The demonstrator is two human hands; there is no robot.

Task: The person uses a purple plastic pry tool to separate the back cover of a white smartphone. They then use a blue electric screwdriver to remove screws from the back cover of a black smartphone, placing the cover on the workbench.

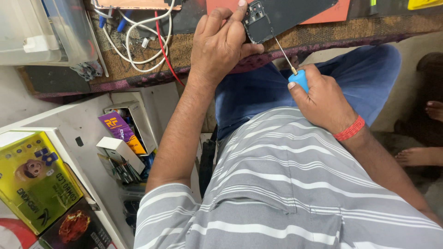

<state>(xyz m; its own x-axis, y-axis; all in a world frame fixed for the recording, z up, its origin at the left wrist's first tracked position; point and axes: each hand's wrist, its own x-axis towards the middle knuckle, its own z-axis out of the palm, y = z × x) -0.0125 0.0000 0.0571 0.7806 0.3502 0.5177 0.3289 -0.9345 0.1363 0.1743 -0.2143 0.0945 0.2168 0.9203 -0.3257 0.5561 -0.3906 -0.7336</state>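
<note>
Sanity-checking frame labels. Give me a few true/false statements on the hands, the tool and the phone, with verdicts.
1. The left hand presses on an opened phone at the bench edge. True.
2. The right hand holds a red-handled screwdriver. False: the screwdriver has a blue handle.
3. The screwdriver's thin shaft points up toward the phone's camera corner. True.
4. A red band sits on the left wrist. False: it is on the right wrist.
5. White and red wires lie on the bench left of the left hand. True.
</note>
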